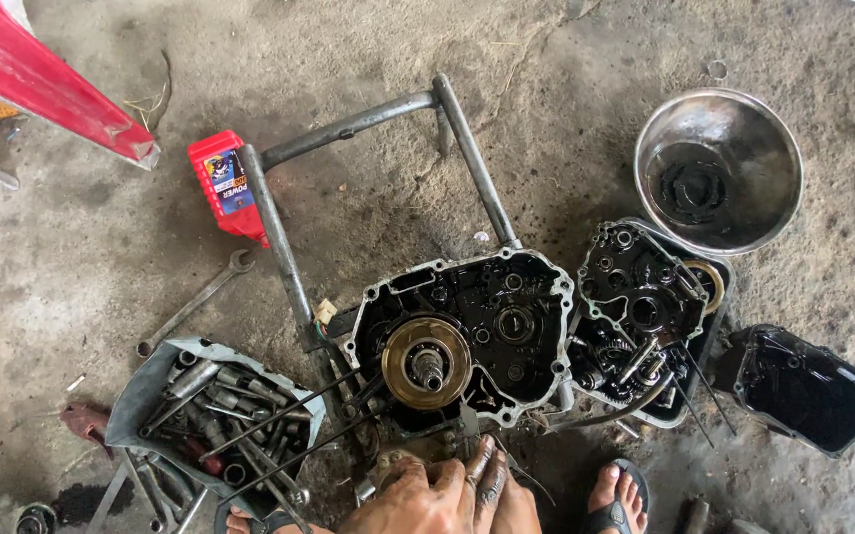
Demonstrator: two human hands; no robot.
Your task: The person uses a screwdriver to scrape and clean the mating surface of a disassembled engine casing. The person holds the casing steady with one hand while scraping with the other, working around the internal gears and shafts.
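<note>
Engine case: an open, oil-blackened engine case point(467, 331) lay on the concrete floor point(101, 257), near the middle of the scene, its near edge just above the hands. A brass-coloured disc with a steel shaft point(427, 363) stood in its left half.

Left hand: the left hand point(413, 499) lay at the near edge, oily, flat against the lower part of the case; the fingers looked spread and pressing, not wrapped round anything.

Right hand: the right hand point(502, 494) lay just beside the left, touching it, fingers stretched toward the case rim; whether they gripped a part I could not tell.

Handling: the case looked heavy, stiff cast metal, slick with oil. I judged the bolt lugs along the rim the surest hold, with both hands; the gasket edge looked easy to nick.

Around it: a second, smaller engine cover point(640, 316) sat in a black tray to the right, a steel bowl point(719, 168) far right, a black pan point(803, 391) near right. A grey steel frame point(368, 124) ran behind the case, with a red oil bottle point(225, 183) at far left. A container of sockets point(215, 410) sat near left, a spanner point(195, 302) beyond it. A sandalled foot point(617, 499) rested near right.
</note>
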